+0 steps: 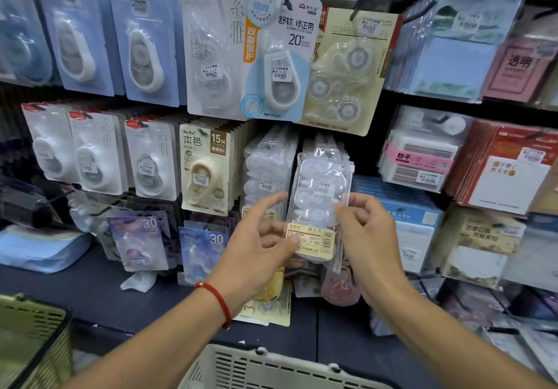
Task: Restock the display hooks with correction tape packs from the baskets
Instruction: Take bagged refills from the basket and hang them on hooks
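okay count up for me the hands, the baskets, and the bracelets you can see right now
Hands: 2, the left hand and right hand, both holding one clear pack
Baskets: 2, a white basket and a green basket
Bracelets: 1, a red bracelet on the left wrist
Total: 5

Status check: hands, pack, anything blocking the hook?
Both hands, left and right, pinch the clear correction tape pack. Pack upright at its hanging row. Hook hidden; no visible obstruction.
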{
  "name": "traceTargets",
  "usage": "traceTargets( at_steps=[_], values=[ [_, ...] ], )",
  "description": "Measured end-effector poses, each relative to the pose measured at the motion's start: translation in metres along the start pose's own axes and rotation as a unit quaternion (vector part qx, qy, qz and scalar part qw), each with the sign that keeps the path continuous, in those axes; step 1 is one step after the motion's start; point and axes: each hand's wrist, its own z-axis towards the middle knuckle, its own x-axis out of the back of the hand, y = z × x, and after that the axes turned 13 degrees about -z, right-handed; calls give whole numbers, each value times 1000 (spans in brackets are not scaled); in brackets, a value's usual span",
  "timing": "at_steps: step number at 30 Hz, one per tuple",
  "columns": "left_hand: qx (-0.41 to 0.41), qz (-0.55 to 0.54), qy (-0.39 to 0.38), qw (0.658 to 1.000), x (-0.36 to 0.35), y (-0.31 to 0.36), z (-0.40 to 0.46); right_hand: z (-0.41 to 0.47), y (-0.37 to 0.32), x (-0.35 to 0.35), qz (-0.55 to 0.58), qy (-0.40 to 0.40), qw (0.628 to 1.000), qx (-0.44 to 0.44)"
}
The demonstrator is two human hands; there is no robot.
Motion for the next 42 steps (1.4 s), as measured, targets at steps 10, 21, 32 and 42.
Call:
traceTargets(
  at_steps=[10, 21, 32, 42],
  values=[
    [-12, -23, -4, 1000, -1, 0, 2, 1, 6, 3, -24, 30, 999, 16],
    [-172, 481, -12, 860, 31, -14, 19, 8, 32, -11, -482, -51, 819, 308],
    [-110, 541, -61, 832, 49, -29, 30, 77, 40, -67, -583, -69, 792, 168],
    [-84, 553, -99, 823, 68, -41, 4, 54, 60, -61, -425, -28, 880, 210]
  ],
)
